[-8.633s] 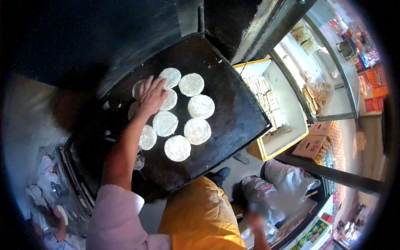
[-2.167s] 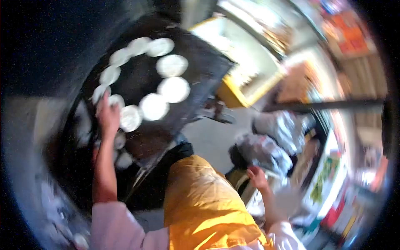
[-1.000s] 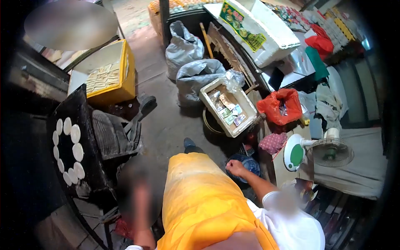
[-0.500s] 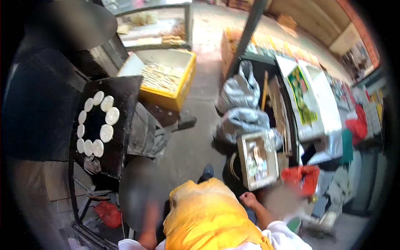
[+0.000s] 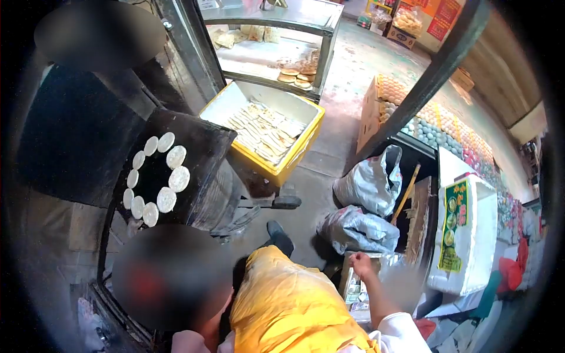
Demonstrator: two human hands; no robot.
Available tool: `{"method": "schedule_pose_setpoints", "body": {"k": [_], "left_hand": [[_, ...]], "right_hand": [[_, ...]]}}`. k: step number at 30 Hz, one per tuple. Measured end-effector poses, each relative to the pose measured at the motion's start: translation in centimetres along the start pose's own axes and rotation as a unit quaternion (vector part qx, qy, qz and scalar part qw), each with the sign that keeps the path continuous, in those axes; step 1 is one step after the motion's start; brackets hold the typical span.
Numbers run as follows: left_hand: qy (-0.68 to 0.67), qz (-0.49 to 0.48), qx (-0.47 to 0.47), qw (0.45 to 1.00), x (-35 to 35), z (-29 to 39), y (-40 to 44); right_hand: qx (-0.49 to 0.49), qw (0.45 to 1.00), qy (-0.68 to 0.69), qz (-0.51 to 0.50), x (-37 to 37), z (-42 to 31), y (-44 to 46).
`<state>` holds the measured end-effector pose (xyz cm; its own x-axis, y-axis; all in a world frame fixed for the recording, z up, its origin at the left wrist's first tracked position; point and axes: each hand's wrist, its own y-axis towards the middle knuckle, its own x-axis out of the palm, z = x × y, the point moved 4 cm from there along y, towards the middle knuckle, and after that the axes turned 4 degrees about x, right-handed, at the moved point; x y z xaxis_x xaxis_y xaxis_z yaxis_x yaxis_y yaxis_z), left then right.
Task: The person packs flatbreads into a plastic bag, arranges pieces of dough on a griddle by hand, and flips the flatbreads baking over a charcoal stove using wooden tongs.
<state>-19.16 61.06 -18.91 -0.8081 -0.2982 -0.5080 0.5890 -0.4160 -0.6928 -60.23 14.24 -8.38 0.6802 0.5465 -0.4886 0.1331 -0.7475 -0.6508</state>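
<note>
My right hand is held out ahead of my yellow apron, its fingers curled in and nothing visible in them. It hangs over a shallow box with what look like banknotes in it; I cannot tell whether it touches the box. My left hand is almost wholly covered by a blurred patch; only the forearm and a sliver near the apron show. Nearest to that side is a dark griddle top with a ring of pale round dough cakes around a dark opening.
Ahead stands a yellow-edged foam box of flat breads. Behind it is a glass display case. Two grey sacks stand at right, beside a wooden stick and a white foam box. Trays of eggs lie beyond a slanting post.
My view has moved forward, so the foam boxes and sacks look closer. The money box has slid lower in view, partly under my right hand and arm. The blurred patch on the left is larger.
</note>
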Motion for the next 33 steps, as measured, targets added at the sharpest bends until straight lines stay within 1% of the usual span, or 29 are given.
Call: {"method": "schedule_pose_setpoints", "body": {"k": [1, 2, 4, 6, 7, 8, 9, 10, 11, 12, 13, 14, 16, 17, 18, 19, 20, 21, 22, 23, 24, 25, 26, 27, 28, 29, 30, 31, 33], "left_hand": [[0.014, -0.001, -0.010, 1.000, 0.4, 0.3, 0.4], [0.031, 0.003, -0.017, 0.999, 0.5, 0.8, 0.9], [0.050, 0.007, -0.031, 0.998, 0.4, 1.7, 3.3], [0.095, 0.016, -0.015, 0.995, -0.3, 3.7, 6.5], [0.114, 0.028, 0.017, 0.993, -0.7, 5.0, 8.9], [0.125, 0.054, 0.086, 0.987, -1.4, 8.7, 10.5], [0.024, 0.067, 0.168, 0.983, -2.8, 12.0, 11.6], [0.093, 0.081, 0.270, 0.955, -4.7, 19.9, 11.0], [0.039, 0.081, 0.198, 0.976, -5.8, 24.6, 11.1], [-0.032, 0.087, 0.254, 0.963, -5.8, 25.6, 13.4], [0.018, 0.071, 0.254, 0.964, -6.9, 30.4, 13.2], [0.066, 0.056, 0.254, 0.963, -7.9, 36.0, 12.8], [0.040, 0.071, 0.270, 0.959, -8.1, 42.0, 13.4], [0.017, 0.078, 0.284, 0.955, -7.9, 43.3, 13.6], [0.004, 0.107, 0.347, 0.932, -6.6, 42.4, 15.5], [-0.035, 0.105, 0.363, 0.925, -5.7, 42.8, 16.4], [-0.074, 0.101, 0.372, 0.920, -4.8, 43.6, 16.7], [-0.105, 0.076, 0.307, 0.943, -3.8, 44.4, 16.9], [-0.139, 0.051, 0.234, 0.961, -2.8, 45.8, 17.0], [-0.174, 0.013, 0.120, 0.977, -2.4, 48.5, 16.5], [-0.188, 0.016, 0.097, 0.977, -1.4, 50.3, 17.0], [-0.238, 0.035, 0.040, 0.970, -0.4, 51.4, 17.4], [-0.283, 0.054, -0.016, 0.957, 0.5, 52.4, 17.6], [-0.289, 0.057, -0.037, 0.955, 1.3, 53.7, 17.8], [-0.326, 0.064, -0.063, 0.941, 1.9, 54.9, 18.3], [-0.362, 0.073, -0.086, 0.925, 2.4, 55.9, 18.7], [-0.369, 0.077, -0.100, 0.921, 2.9, 56.6, 18.8], [-0.380, 0.067, -0.103, 0.917, 3.4, 57.4, 19.0], [-0.393, 0.065, -0.108, 0.911, 4.2, 58.2, 19.3]], "right_hand": [[0.017, 1.000, 0.001, -0.017, 0.5, 0.3, 0.8], [0.032, 0.999, 0.003, -0.032, 0.8, -2.1, 0.6], [0.026, 0.998, -0.022, -0.058, 2.6, 1.1, 3.6], [0.075, 0.993, -0.067, -0.054, 2.4, 1.1, 3.8], [0.035, 0.990, -0.136, -0.025, 2.5, 2.9, 5.3], [0.046, 0.986, -0.157, -0.043, 1.7, 0.4, 4.8], [0.064, 0.986, -0.149, -0.048, 0.5, -2.1, 4.5], [0.086, 0.984, -0.143, -0.058, -0.3, -5.5, 3.9], [0.100, 0.987, -0.104, -0.064, -0.3, -5.1, 5.1], [0.111, 0.989, -0.064, -0.067, -0.5, -3.1, 7.7], [0.112, 0.990, -0.047, -0.073, 0.4, 2.3, 12.4], [0.105, 0.990, -0.048, -0.075, 0.2, 1.2, 14.9], [0.031, 0.996, -0.055, -0.062, -0.5, -1.4, 18.5], [0.015, 0.998, -0.060, -0.018, -2.5, -12.2, 15.7], [0.086, 0.995, 0.038, -0.018, -2.7, -15.1, 17.7], [0.047, 0.993, 0.112, -0.015, -2.6, -15.5, 21.9], [-0.005, 0.992, 0.123, 0.005, -3.0, -17.9, 25.6], [0.002, 0.979, 0.197, -0.044, -3.5, -21.1, 28.7], [-0.068, 0.984, 0.160, 0.048, -4.3, -24.9, 31.6], [-0.085, 0.965, 0.247, 0.004, -5.1, -31.6, 32.9], [-0.148, 0.955, 0.255, 0.032, -6.2, -37.1, 34.7], [-0.141, 0.953, 0.264, 0.048, -7.4, -42.4, 36.1], [-0.183, 0.951, 0.246, 0.043, -8.9, -46.2, 38.8], [-0.250, 0.937, 0.238, 0.050, -10.6, -52.5, 37.9], [-0.347, 0.915, 0.180, 0.095, -12.5, -55.6, 40.7], [-0.304, 0.918, 0.236, 0.100, -13.5, -61.1, 38.5], [-0.382, 0.889, 0.182, 0.172, -15.4, -64.6, 39.3], [-0.427, 0.874, 0.144, 0.183, -16.6, -69.1, 37.9], [-0.494, 0.832, 0.187, 0.168, -17.6, -75.9, 36.0]]}}
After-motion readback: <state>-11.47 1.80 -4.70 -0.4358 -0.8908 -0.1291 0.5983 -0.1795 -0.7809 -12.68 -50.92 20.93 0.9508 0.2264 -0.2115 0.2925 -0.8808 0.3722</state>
